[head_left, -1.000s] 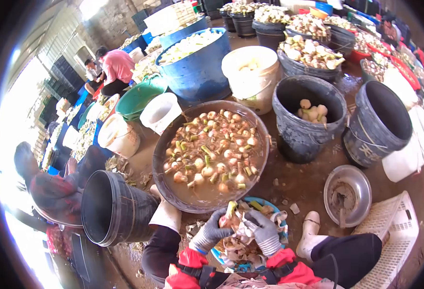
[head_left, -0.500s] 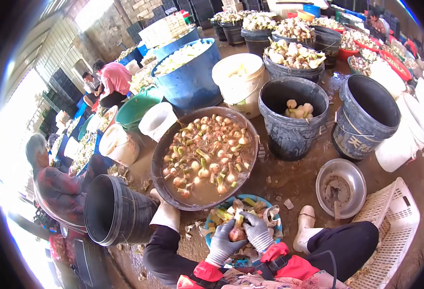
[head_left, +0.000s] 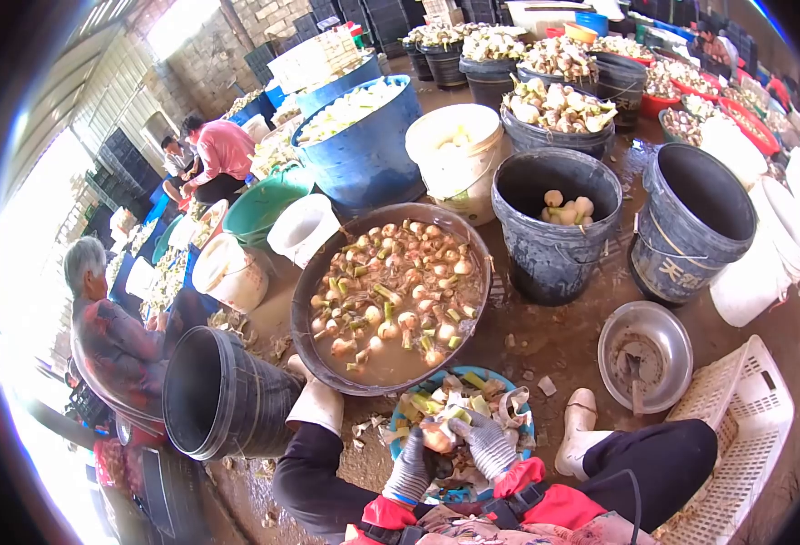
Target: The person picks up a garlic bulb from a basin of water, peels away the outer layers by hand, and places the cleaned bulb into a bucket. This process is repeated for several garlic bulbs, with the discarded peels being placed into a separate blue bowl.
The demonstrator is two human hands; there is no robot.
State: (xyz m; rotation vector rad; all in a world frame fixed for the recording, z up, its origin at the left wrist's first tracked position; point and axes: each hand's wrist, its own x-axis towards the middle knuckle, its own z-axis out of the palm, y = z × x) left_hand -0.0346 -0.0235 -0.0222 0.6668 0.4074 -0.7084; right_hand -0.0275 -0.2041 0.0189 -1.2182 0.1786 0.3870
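Note:
In the head view my right hand, in a grey striped glove, grips an onion-like bulb by its short green stem. The bulb has a reddish-brown skin and hangs tilted to the left. My left hand, gloved alike, is turned on edge just below and left of the bulb. Its fingers look loosened, with the tips beside the bulb; contact is hard to make out. Both hands are over a blue basin of peeled skins and cut stems. Ahead, a wide dark basin holds many similar bulbs in murky water.
A black bucket holds a few pale bulbs; another bucket stands beside it. To the right are a metal bowl and a white crate. Stacked buckets lie tilted left, near a seated person.
My left hand has loosened from around the bulb and moved down slightly left. The bulb has tipped from upright to leftward in my right hand. The camera view has shifted slightly.

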